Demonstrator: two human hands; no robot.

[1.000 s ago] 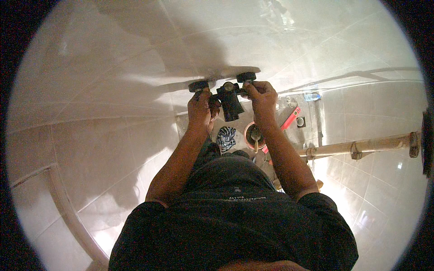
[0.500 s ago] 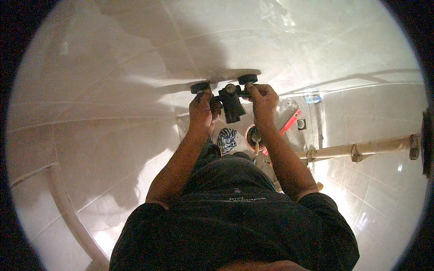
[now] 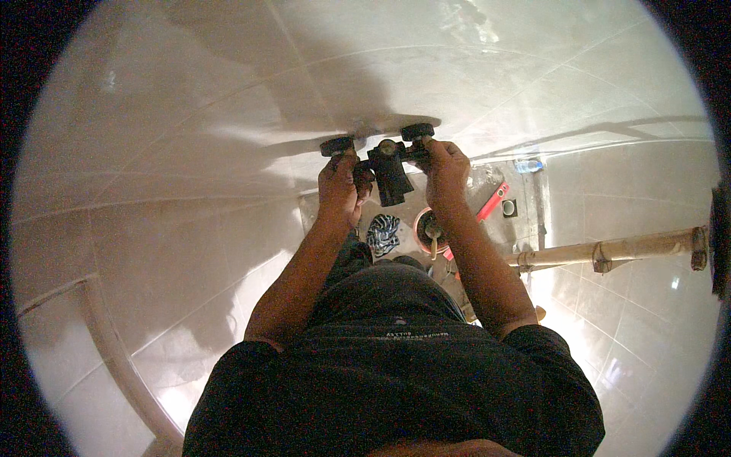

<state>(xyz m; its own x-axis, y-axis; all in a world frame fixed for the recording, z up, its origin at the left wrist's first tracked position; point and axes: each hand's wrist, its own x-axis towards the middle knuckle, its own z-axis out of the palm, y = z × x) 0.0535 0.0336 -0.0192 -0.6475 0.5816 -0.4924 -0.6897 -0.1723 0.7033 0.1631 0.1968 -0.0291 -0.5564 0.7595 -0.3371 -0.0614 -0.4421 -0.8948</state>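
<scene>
In front of me a black wall-mounted mixer tap (image 3: 391,181) sits up against the tiled wall (image 3: 487,84). Two round black flanges, the left one (image 3: 336,146) and the right one (image 3: 417,132), are at the wall end of its inlets. My left hand (image 3: 341,183) is closed around the left inlet, just below its flange. Thumb and fingers of my right hand (image 3: 448,171) grip the right inlet behind the other flange. The tap's dark body hangs between both hands. Where the inlets meet the wall is hidden behind the flanges.
Below, on the floor, lie a crumpled striped cloth (image 3: 383,234), a red-rimmed bucket (image 3: 416,230) with a trowel (image 3: 433,245), and a long red tool (image 3: 495,199). A clear bottle (image 3: 528,164) lies by the wall. A bamboo pole (image 3: 632,248) crosses at right.
Hardly anything differs. My right hand's fingers have shifted slightly at the right inlet, and the tap's body has moved very slightly. Both hands keep their grip.
</scene>
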